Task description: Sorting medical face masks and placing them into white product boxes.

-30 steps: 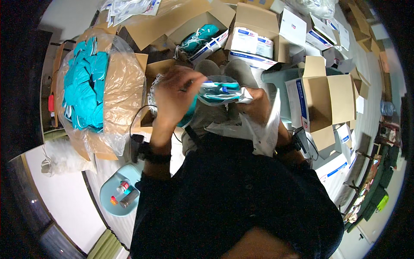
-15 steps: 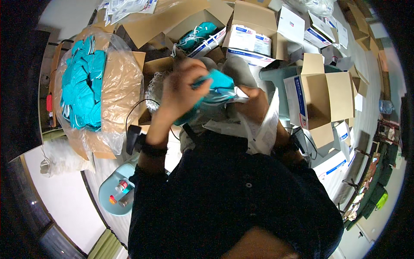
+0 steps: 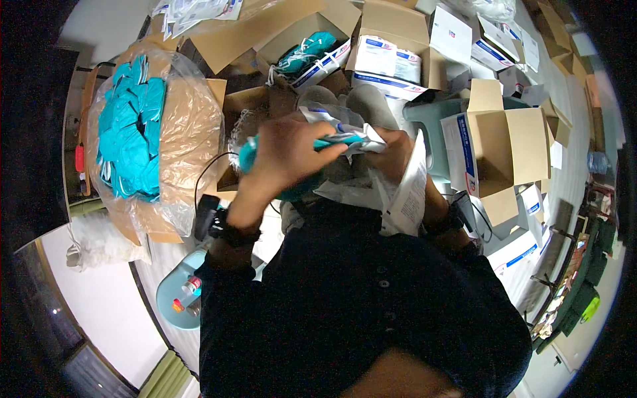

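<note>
Over my lap, my left hand [image 3: 288, 147] pinches a flat stack of teal face masks [image 3: 340, 140] between thumb and fingers. The stack's far end lies against a white and clear plastic bag [image 3: 317, 114] with blue print. My right hand [image 3: 393, 154] is closed on the bag's edge beside the masks. Another white plastic bag [image 3: 408, 196] lies on my lap under my right forearm. More teal material [image 3: 248, 154] shows behind my left wrist, partly hidden.
On the left, a plastic-lined carton [image 3: 189, 109] holds a heap of teal masks [image 3: 136, 126]. Ahead stand open cartons, one with white packs [image 3: 376, 56]. An open carton [image 3: 492, 149] sits on a pale blue stool [image 3: 418, 118] at right. A blue stool [image 3: 174, 292] bears a bottle.
My left hand has come down and turned, bringing the teal masks level against the bag. The bag now stands up beyond my left fingers. My right hand has stayed nearly in place.
</note>
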The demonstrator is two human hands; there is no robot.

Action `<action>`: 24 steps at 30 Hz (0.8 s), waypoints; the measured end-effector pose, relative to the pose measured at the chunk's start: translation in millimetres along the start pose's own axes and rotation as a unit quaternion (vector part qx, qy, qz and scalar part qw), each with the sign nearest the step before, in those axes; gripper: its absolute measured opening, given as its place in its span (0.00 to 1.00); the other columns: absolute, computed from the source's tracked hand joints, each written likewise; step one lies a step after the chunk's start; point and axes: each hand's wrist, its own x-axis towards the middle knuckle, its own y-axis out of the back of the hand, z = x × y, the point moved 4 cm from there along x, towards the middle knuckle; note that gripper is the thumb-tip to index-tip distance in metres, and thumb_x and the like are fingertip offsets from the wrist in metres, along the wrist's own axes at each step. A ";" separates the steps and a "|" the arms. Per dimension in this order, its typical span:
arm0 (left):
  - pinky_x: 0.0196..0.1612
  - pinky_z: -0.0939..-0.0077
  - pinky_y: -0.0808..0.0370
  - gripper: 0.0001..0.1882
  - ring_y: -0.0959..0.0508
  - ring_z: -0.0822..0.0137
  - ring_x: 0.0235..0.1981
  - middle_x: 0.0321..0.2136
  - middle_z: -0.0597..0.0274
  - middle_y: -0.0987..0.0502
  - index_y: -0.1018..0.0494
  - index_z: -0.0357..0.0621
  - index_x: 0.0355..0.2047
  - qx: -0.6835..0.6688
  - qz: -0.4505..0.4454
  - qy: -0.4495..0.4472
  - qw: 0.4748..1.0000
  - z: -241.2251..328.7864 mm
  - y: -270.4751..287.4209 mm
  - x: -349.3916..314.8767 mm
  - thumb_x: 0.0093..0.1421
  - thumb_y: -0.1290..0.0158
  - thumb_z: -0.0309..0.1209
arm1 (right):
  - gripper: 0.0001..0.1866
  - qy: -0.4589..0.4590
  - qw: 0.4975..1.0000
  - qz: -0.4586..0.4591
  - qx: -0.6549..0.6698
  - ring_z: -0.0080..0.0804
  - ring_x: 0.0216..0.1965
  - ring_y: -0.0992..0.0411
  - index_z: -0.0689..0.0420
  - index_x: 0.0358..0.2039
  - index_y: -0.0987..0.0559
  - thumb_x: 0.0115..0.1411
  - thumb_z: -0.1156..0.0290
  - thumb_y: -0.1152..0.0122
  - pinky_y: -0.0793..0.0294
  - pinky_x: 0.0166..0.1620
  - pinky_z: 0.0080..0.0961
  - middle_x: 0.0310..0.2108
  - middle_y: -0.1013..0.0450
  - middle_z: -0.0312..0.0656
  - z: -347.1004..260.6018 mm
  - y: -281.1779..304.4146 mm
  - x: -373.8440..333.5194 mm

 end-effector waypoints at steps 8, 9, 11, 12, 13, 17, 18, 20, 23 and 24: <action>0.25 0.70 0.28 0.09 0.22 0.59 0.20 0.21 0.55 0.22 0.21 0.43 0.28 -0.157 0.134 0.070 0.976 -17.6 20.8 5.8 0.51 0.38 0.35 | 0.15 -0.144 0.988 -0.048 -0.010 0.37 0.32 0.21 0.59 0.38 0.21 0.49 0.71 0.32 0.22 0.37 0.32 0.33 0.20 0.48 11.8 11.1 -1.4; 0.25 0.70 0.28 0.09 0.22 0.60 0.20 0.21 0.55 0.22 0.21 0.42 0.27 -0.214 0.153 0.115 0.958 -28.2 29.2 10.0 0.51 0.37 0.34 | 0.15 -0.161 0.985 -0.053 -0.005 0.37 0.33 0.21 0.59 0.39 0.21 0.49 0.71 0.32 0.22 0.38 0.32 0.33 0.21 0.48 16.4 11.1 -3.3; 0.25 0.70 0.28 0.10 0.22 0.62 0.20 0.22 0.54 0.21 0.21 0.39 0.25 -0.320 0.192 0.208 0.904 -50.6 46.6 15.6 0.51 0.37 0.33 | 0.15 -0.181 0.982 -0.051 0.000 0.37 0.33 0.21 0.59 0.39 0.21 0.50 0.71 0.32 0.22 0.38 0.32 0.33 0.21 0.48 20.5 13.1 -5.3; 0.25 0.69 0.28 0.11 0.22 0.60 0.20 0.22 0.53 0.22 0.21 0.38 0.24 -0.285 0.186 0.198 0.919 -61.4 49.9 23.3 0.52 0.37 0.35 | 0.16 -0.187 0.981 -0.048 0.005 0.37 0.33 0.21 0.59 0.40 0.21 0.50 0.70 0.33 0.22 0.39 0.32 0.34 0.21 0.48 24.4 14.7 -5.0; 0.25 0.68 0.29 0.13 0.22 0.59 0.20 0.22 0.52 0.22 0.22 0.38 0.24 -0.252 0.181 0.185 0.932 -74.5 50.6 34.0 0.53 0.38 0.37 | 0.16 -0.192 0.980 -0.041 0.010 0.37 0.34 0.21 0.60 0.40 0.21 0.50 0.70 0.33 0.22 0.39 0.32 0.34 0.21 0.48 24.0 19.2 -6.5; 0.27 0.62 0.28 0.21 0.22 0.51 0.23 0.23 0.47 0.22 0.22 0.36 0.23 0.055 0.107 0.148 0.982 -119.1 37.7 101.5 0.55 0.41 0.45 | 0.16 -0.209 0.977 -0.035 0.030 0.37 0.35 0.21 0.60 0.41 0.22 0.51 0.70 0.33 0.22 0.40 0.32 0.35 0.21 0.48 33.5 20.1 -3.7; 0.28 0.60 0.28 0.22 0.22 0.50 0.24 0.23 0.47 0.22 0.22 0.36 0.22 0.084 0.132 0.130 0.979 -141.9 31.4 108.7 0.56 0.42 0.47 | 0.17 -0.200 0.978 -0.046 0.040 0.37 0.35 0.21 0.60 0.41 0.22 0.51 0.69 0.33 0.23 0.41 0.32 0.35 0.21 0.48 34.6 14.2 1.3; 0.29 0.57 0.28 0.25 0.22 0.47 0.25 0.23 0.46 0.22 0.22 0.36 0.21 0.117 0.173 0.065 0.976 -174.3 8.7 147.4 0.56 0.44 0.50 | 0.17 -0.207 0.976 -0.046 0.050 0.37 0.36 0.22 0.61 0.42 0.22 0.52 0.69 0.34 0.23 0.41 0.32 0.36 0.21 0.48 38.5 15.0 4.8; 0.35 0.55 0.26 0.24 0.21 0.45 0.31 0.28 0.45 0.21 0.20 0.37 0.28 0.086 0.051 0.126 0.987 -195.5 -14.9 213.5 0.56 0.44 0.50 | 0.18 -0.223 0.972 -0.037 0.062 0.36 0.37 0.22 0.61 0.43 0.22 0.52 0.68 0.34 0.23 0.42 0.32 0.37 0.21 0.48 46.0 15.7 3.7; 0.37 0.56 0.26 0.24 0.21 0.44 0.33 0.30 0.44 0.21 0.20 0.37 0.30 0.037 0.067 0.114 0.991 -206.9 -22.3 226.5 0.57 0.44 0.50 | 0.18 -0.222 0.972 -0.038 0.068 0.36 0.37 0.22 0.61 0.43 0.23 0.52 0.68 0.34 0.23 0.42 0.32 0.37 0.22 0.48 47.0 14.0 5.4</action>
